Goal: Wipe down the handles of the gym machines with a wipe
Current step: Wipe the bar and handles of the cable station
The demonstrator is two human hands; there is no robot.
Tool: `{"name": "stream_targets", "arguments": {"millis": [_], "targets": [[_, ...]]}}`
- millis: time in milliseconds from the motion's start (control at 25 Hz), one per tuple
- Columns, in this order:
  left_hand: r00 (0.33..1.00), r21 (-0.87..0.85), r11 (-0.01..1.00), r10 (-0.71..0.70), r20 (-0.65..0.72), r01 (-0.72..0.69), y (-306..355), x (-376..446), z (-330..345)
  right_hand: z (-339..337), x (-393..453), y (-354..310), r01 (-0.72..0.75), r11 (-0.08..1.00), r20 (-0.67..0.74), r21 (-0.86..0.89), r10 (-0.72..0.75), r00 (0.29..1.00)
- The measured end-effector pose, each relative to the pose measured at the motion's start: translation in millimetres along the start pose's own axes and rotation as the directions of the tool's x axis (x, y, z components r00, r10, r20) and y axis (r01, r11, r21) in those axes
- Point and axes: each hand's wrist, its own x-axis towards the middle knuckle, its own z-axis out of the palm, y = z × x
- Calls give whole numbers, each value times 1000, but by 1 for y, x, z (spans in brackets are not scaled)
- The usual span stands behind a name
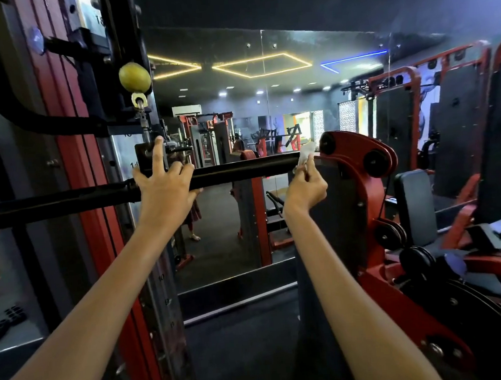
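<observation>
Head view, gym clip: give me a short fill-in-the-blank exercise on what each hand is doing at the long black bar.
1. The left hand grips the long black horizontal bar with its ____ finger pointing straight up.
2. The right hand pinches a crumpled ____ wipe at the bar's right end.
3. Above the left hand, a round ____ ball sits on the cable fitting.

Missing words: index; white; yellow

A wall mirror (pixel 267 114) is seen far ahead, a yellow ball stopper (pixel 134 77) at upper left, and a red weight machine (pixel 369 163) at right.
</observation>
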Motion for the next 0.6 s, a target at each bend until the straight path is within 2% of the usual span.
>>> {"name": "stream_targets", "arguments": {"millis": [80, 160, 280, 360, 440, 600], "targets": [[1000, -15, 1000, 0, 4, 0, -3, -1, 0, 6, -12, -2, -23, 997, -61, 71, 27, 998], [1000, -23, 1000, -8, 2, 8, -8, -2, 0, 7, -20, -5, -60, 994, -59, 87, 66, 996], [1000, -16, 1000, -16, -9, 16, -12, -2, 0, 14, -48, -2, -95, 994, 39, 47, 93, 995], [1000, -30, 999, -17, -22, 17, -12, -3, -3, 20, -74, 1, -45, 999, 124, 5, 44, 991], [1000, -52, 998, -25, -9, 24, -10, -4, -7, 22, -85, 4, 28, 999, 145, -29, -24, 989], [999, -61, 998, -16, 37, 18, -9, -2, -12, 15, -42, -4, 55, 998, -48, -17, -56, 997]]}}
